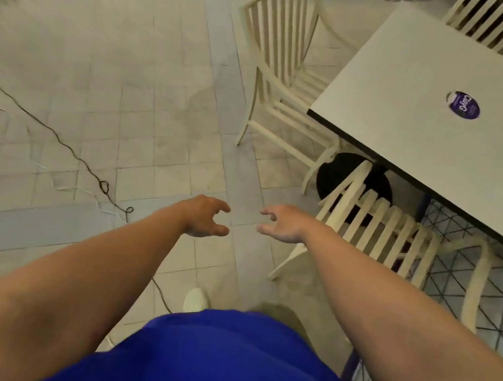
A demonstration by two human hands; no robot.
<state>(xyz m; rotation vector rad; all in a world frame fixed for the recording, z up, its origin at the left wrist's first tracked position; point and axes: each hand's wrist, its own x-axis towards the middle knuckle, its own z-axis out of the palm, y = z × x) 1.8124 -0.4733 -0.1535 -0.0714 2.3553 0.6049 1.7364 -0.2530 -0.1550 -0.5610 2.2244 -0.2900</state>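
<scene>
Both my arms stretch out forward over a tiled floor. My left hand hangs in the air with loosely curled fingers and holds nothing. My right hand faces it a short gap away, fingers relaxed and spread, also holding nothing. Just right of my right hand stands a cream slatted chair, its backrest close to my forearm. Neither hand touches the chair.
A white table with a round purple sticker stands at the right on a black base. Two more cream chairs surround it. A thin dark cord trails across the floor at left. A wire mesh rack sits at lower right.
</scene>
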